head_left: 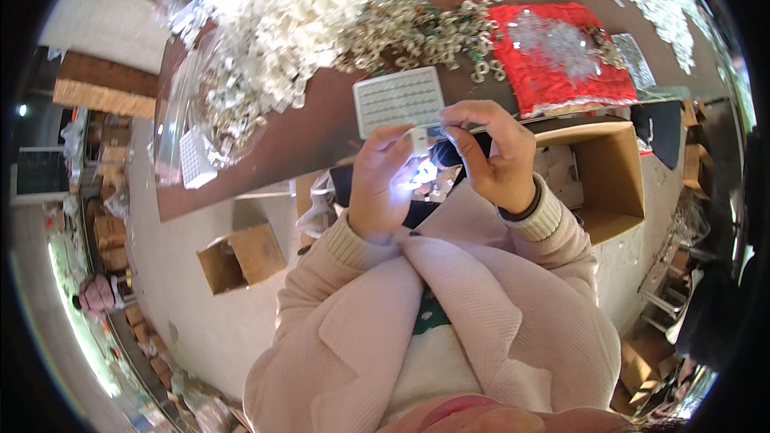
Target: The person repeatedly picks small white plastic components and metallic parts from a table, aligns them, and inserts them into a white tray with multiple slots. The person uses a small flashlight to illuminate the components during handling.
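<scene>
While the left hand (383, 180) is clamping a small white piece (419, 141) at frame centre, bright light (423, 174) is glaring just below it, and beside it the right hand (447, 127) is pinching a slim bluish piece (435, 131)! Just beyond, a pale gridded panel (399, 100) is lying on the brown worktop (313, 132); white parts (297, 4) are sprawling across the top.
</scene>
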`<state>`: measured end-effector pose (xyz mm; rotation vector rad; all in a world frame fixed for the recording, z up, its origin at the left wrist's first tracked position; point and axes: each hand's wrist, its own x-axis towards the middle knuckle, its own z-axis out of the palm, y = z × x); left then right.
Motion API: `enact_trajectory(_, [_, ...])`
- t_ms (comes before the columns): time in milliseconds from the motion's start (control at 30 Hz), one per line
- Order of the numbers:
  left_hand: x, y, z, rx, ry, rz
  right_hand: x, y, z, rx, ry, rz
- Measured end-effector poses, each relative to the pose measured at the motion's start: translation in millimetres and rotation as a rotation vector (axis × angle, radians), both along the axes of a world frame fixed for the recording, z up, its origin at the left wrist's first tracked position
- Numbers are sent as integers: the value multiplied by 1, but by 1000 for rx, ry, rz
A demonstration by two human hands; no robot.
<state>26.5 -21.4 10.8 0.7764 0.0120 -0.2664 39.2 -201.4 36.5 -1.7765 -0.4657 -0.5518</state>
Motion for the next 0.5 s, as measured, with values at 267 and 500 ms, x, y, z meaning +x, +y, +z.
enact_trajectory(267, [-4,12,2,-73,-36,52,4,27,0,-200,-230,64])
enact_trajectory(500, [-2,23,-3,-8,-53,113,-1,32,7,-230,-90,68])
